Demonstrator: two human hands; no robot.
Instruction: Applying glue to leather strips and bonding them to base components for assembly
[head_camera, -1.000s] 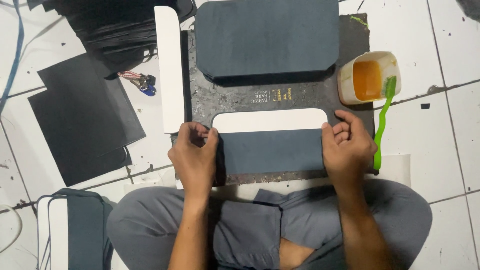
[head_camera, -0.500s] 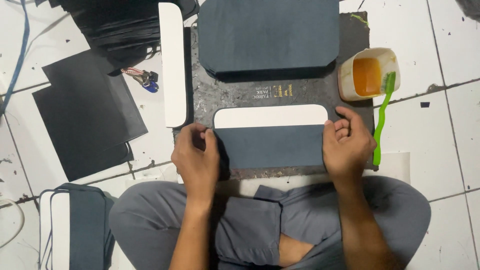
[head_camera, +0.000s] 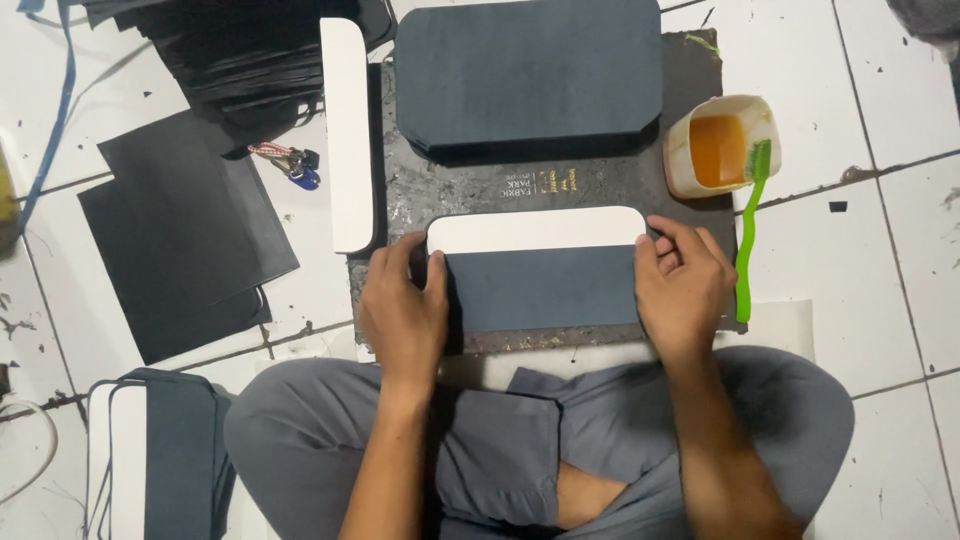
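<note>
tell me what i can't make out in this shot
All in the head view:
- Both ends of the white board and dark sheet: under the left hand and right hand.
- Glue tub: depth of the orange liquid unreadable.
- Black sheet stack: cut by the top edge.
- Small item with a blue tip: too small to identify.

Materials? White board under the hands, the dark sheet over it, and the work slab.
White board: likely stiff card, matte, clean rounded corners. Dark sheet: paper or thin cloth-like covering, matte blue-grey, faint grain; unclear which. Slab: dark, speckled, glue-stained, maybe stone or hardboard. Left hand and right hand press the sheet's ends flat.
</note>
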